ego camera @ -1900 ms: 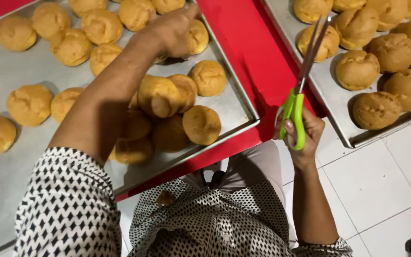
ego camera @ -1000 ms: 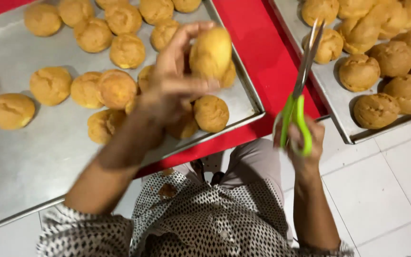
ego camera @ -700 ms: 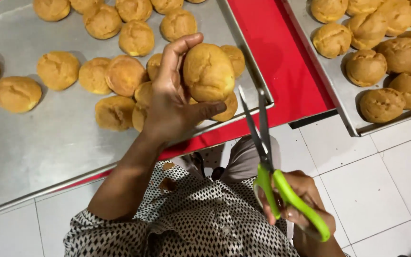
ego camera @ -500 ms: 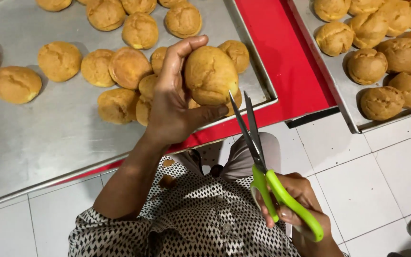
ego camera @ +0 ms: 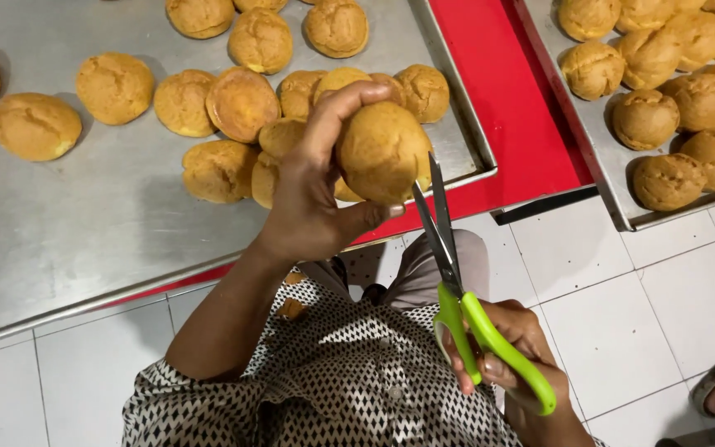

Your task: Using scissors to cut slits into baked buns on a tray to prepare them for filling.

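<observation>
Head cam: left hand [ego camera: 312,203] cups a round golden bun [ego camera: 384,153] above the steel tray [ego camera: 84,248] edge. Right hand [ego camera: 511,364] grips green-handled scissors [ego camera: 457,281], blades slightly parted, tips seemingly touching the bun. Risk: thumb sits near the blades; a slip nicks it or crushes the shell.

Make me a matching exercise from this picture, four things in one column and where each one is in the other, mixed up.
Things:
1. round pastry
2. scissors
3. left tray
4. right tray

Places:
A. upper right corner, full of dark buns
B. in the left hand
C. in the right hand, blades open at the pastry
D. under the left forearm, half bare

Pairs: 1-B, 2-C, 3-D, 4-A
</observation>
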